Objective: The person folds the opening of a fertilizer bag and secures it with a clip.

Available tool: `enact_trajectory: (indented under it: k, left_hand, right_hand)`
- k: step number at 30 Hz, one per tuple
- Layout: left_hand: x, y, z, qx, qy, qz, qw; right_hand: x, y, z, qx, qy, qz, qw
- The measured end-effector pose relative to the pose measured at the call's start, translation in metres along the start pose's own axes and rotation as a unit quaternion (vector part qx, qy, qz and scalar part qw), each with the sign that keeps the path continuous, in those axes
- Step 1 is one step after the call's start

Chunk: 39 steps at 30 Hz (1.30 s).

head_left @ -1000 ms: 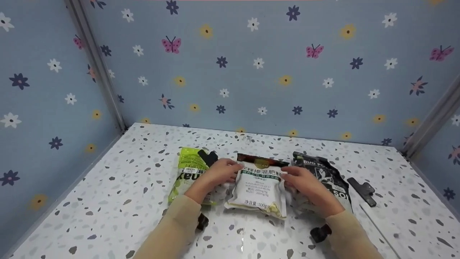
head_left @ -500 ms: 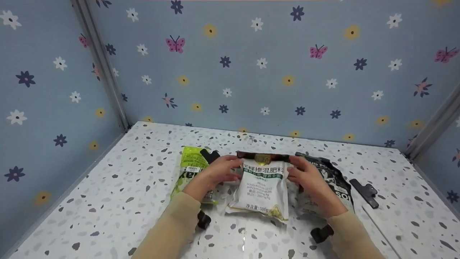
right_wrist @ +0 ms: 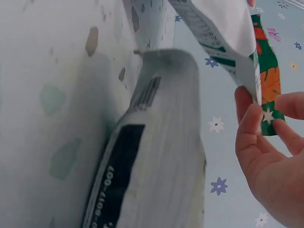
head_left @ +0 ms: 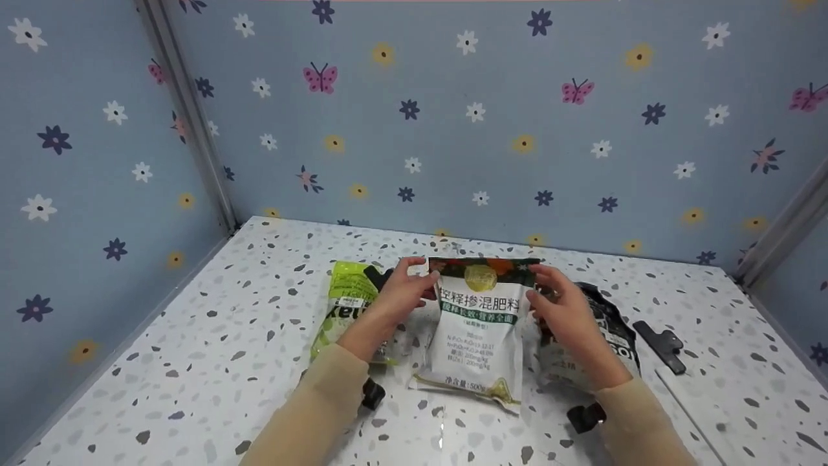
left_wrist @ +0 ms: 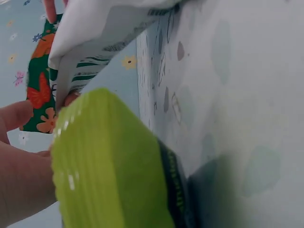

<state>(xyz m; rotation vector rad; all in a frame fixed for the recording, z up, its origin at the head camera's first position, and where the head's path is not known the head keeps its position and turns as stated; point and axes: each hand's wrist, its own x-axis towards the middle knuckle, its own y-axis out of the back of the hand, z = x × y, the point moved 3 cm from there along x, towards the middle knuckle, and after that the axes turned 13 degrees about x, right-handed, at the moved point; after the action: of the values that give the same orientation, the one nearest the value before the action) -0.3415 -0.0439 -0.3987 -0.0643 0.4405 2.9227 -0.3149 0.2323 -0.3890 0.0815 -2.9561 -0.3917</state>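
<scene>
A white fertilizer bag (head_left: 475,336) with a dark floral top strip stands tilted up in the middle of the table, its lower edge near the tabletop. My left hand (head_left: 402,294) pinches its upper left corner between thumb and fingers. At the upper right corner my right hand (head_left: 564,314) pinches the bag the same way. The left wrist view shows the thumb against the green floral strip (left_wrist: 40,90), the bag's back bulging above. Fingers also close on that floral strip (right_wrist: 270,71) in the right wrist view.
Left of the bag lies a lime-green pouch (head_left: 348,291) with a black clip (head_left: 376,277) on its far end. A black soil bag (head_left: 611,323) lies to the right, partly behind my right hand. Beside it is another black clip (head_left: 660,346). A flowered wall (head_left: 453,175) stands behind.
The fertilizer bag's top has risen from lying back to more upright, with its dark strip now fully showing. Both hands have moved up along its sides to the top corners.
</scene>
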Motion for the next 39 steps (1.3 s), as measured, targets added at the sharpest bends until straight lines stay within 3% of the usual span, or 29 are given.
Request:
enact_trajectory:
  k: [6, 11, 17, 21, 30, 39]
  left_hand:
    - [-0.005, 0.005, 0.005, 0.069, -0.069, 0.044, 0.9943]
    - [-0.004, 0.013, 0.004, 0.053, -0.099, 0.059, 0.9919]
    - [-0.004, 0.019, 0.008, 0.06, -0.143, 0.088, 0.9839]
    - [-0.007, 0.022, 0.013, 0.05, -0.157, 0.1, 0.9813]
    - [-0.015, 0.027, 0.031, 0.013, -0.192, 0.089, 0.9773]
    - [-0.019, 0.031, 0.04, 0.001, -0.246, 0.062, 0.9674]
  right_hand:
    - [-0.001, 0.001, -0.005, 0.002, 0.044, 0.017, 0.999]
    - [-0.004, -0.001, -0.008, 0.006, 0.079, 0.038, 0.996]
    - [-0.008, -0.001, -0.014, 0.032, 0.134, 0.11, 0.984]
    - [-0.01, 0.0, -0.019, 0.047, 0.14, 0.129, 0.981]
    - [-0.018, 0.007, -0.041, 0.011, 0.171, 0.152, 0.973]
    - [-0.021, 0.011, -0.047, 0.039, 0.158, 0.13, 0.978]
